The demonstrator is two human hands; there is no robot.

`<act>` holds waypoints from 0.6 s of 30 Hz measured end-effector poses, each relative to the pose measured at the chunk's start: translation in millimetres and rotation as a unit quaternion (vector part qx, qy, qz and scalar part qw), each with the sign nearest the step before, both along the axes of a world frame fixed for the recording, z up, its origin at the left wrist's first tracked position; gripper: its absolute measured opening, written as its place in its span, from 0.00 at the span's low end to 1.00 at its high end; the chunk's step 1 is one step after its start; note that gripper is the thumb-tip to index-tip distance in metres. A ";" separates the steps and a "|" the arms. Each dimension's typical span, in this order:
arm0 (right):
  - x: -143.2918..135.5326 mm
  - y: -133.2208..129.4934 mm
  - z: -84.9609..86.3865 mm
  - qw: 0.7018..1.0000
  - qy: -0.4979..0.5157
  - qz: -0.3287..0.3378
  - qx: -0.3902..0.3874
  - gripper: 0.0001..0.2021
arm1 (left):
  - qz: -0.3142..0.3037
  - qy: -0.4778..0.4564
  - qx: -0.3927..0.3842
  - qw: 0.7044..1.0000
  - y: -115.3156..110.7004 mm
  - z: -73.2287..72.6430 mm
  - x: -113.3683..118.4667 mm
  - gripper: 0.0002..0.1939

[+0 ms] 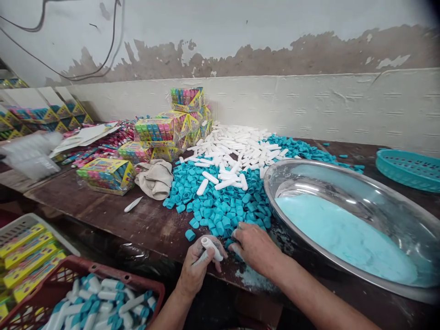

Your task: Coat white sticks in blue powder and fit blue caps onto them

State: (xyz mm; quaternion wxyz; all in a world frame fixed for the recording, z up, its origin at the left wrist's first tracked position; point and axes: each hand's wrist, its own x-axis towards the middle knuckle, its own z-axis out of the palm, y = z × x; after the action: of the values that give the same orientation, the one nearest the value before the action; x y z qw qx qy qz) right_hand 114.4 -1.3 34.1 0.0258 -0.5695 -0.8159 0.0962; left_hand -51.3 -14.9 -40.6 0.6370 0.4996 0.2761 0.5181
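Note:
My left hand [197, 263] is closed around white plastic tubes; one tube [212, 249] shows its open round neck pointing up and left. Just to the right, my right hand [252, 245] rests at the near edge of the pile of blue caps [220, 201], fingers curled down onto it; whatever its fingertips hold is hidden. White tubes [240, 146] are heaped behind and on top of the caps. A large steel basin [343, 178] with light blue powder [340, 233] stands right of my right hand.
A red crate [103, 270] of capped tubes sits at the lower left, beside a white basket [51, 229] of yellow boxes. Wrapped display packs [108, 174], a cloth [154, 178] and a loose white piece [133, 204] lie left of the caps. A turquoise basket [405, 178] is far right.

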 end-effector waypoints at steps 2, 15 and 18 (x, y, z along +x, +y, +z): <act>-6.4 -1.6 -1.1 1.000 -0.024 0.009 0.018 0.08 | 0.000 0.002 0.002 1.000 -0.2 0.6 -0.1 0.12; -0.2 -3.1 -10.1 0.998 -0.015 -0.031 0.057 0.09 | -0.016 0.077 0.031 0.996 0.1 1.1 -4.0 0.12; 5.3 9.2 -4.8 0.996 0.005 -0.069 0.063 0.09 | -0.040 0.116 0.041 0.992 -0.1 5.7 -4.5 0.13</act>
State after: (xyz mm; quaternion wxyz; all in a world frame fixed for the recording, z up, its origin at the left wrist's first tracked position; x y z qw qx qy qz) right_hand 119.8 7.8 29.3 0.0720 -0.6210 -0.7792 0.0453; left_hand -55.9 -15.0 -34.9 0.6000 0.5925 0.3062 0.4418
